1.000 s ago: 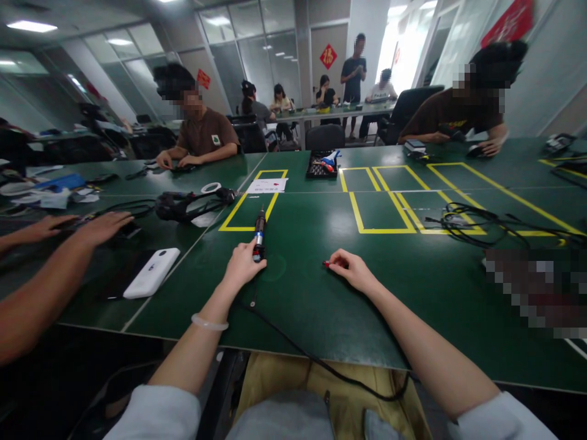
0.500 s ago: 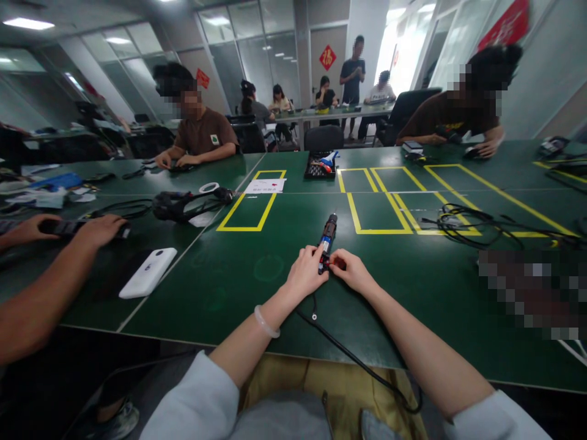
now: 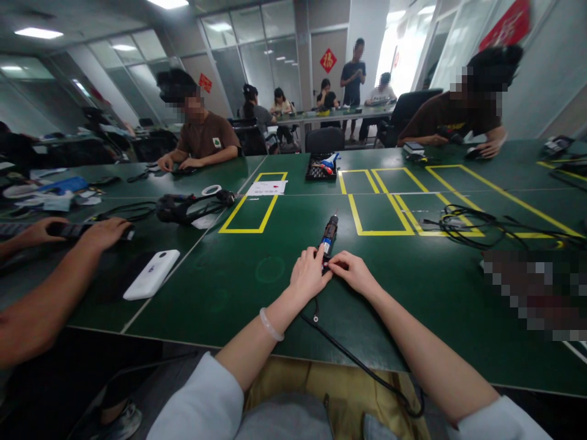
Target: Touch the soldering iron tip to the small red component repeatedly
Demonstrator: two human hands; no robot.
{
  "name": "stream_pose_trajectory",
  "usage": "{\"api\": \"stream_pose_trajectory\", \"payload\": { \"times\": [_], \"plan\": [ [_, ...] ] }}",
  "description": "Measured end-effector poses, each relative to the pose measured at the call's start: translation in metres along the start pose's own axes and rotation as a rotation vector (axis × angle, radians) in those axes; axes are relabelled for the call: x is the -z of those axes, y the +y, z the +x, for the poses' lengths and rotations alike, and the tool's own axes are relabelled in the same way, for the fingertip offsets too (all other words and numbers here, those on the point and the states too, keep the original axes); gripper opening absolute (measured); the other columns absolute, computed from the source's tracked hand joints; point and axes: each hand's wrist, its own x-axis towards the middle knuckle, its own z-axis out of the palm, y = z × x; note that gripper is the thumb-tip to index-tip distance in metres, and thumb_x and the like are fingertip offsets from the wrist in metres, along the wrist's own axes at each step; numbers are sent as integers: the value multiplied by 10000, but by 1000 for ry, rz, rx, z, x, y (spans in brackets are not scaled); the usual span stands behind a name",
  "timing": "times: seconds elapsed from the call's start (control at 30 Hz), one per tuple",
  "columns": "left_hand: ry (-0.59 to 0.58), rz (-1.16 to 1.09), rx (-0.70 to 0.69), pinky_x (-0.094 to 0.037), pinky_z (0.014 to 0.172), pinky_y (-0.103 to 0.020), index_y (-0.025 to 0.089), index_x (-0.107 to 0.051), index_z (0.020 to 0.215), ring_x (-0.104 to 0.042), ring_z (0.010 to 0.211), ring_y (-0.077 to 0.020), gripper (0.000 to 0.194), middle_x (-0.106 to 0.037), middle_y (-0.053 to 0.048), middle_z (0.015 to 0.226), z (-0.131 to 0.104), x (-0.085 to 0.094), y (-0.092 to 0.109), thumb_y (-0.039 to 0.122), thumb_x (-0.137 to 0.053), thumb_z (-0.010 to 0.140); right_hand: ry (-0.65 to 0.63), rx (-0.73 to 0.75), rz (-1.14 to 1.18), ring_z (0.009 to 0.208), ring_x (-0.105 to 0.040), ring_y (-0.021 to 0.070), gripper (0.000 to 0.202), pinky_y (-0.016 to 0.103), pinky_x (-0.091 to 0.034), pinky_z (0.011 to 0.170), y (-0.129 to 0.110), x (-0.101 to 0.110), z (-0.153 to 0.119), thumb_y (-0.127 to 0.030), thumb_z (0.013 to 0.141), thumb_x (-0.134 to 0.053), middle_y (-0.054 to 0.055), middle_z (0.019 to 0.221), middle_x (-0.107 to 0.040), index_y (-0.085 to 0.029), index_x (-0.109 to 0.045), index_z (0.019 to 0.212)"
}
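Observation:
An electric screwdriver (image 3: 328,234) lies on the green table, its tip pointing away from me and its brown, blue and silver inner parts showing. My left hand (image 3: 308,272) is closed around its rear part, pressing it to the table. My right hand (image 3: 351,270) pinches thumb and finger together at the right side of that rear end. Whatever sits between those fingertips is too small to name. A black cord (image 3: 351,349) runs from beneath my left hand over the table's near edge. A small ring terminal (image 3: 316,319) shows beside the cord.
Left of me lie a white phone-like case (image 3: 153,275) and a co-worker's hands (image 3: 103,231). Yellow tape outlines (image 3: 383,233) mark the table ahead, with a parts tray (image 3: 321,166) behind. Tangled cables (image 3: 458,220) lie to the right. Two people sit across the table.
The view has shifted slightly. My right fingertips have moved in a little closer against the screwdriver's rear end, while my left hand keeps its hold.

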Motion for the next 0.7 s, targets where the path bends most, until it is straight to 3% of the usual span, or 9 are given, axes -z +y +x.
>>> {"api": "stream_pose_trajectory", "payload": {
  "times": [0.23, 0.4, 0.53, 0.7],
  "plan": [
    [42, 66, 49, -371, 859, -417, 177, -333, 1436, -477, 1041, -299, 655, -508, -161, 1128, 6, -1, 0, 466, -468, 865, 4, 40, 45, 805, -594, 181, 220, 302, -464, 731, -3, -1, -1, -351, 897, -537, 58, 889, -634, -201, -698, 900],
    [78, 101, 25, -373, 856, -400, 206, -349, 1434, -476, 1026, -280, 659, -528, -142, 1110, 0, 3, -14, 493, -485, 856, -13, 20, 29, 787, -593, 173, 234, 294, -462, 712, 1, -3, 0, -368, 902, -517, 49, 878, -637, -195, -674, 909],
    [81, 164, 61, -380, 846, -377, 220, -346, 1436, -486, 1012, -265, 661, -535, -126, 1115, -11, 14, -40, 520, -474, 862, -45, -2, 5, 775, -592, 171, 227, 290, -451, 705, 2, -2, -1, -360, 902, -517, 43, 872, -658, -199, -676, 900],
    [28, 244, 168, -391, 844, -378, 196, -336, 1446, -503, 1006, -273, 658, -523, -141, 1168, -25, 35, -91, 545, -389, 890, -57, -24, -5, 773, -593, 173, 237, 287, -443, 701, 1, 0, -2, -365, 903, -515, 41, 866, -672, -198, -682, 900]
  ]
}}
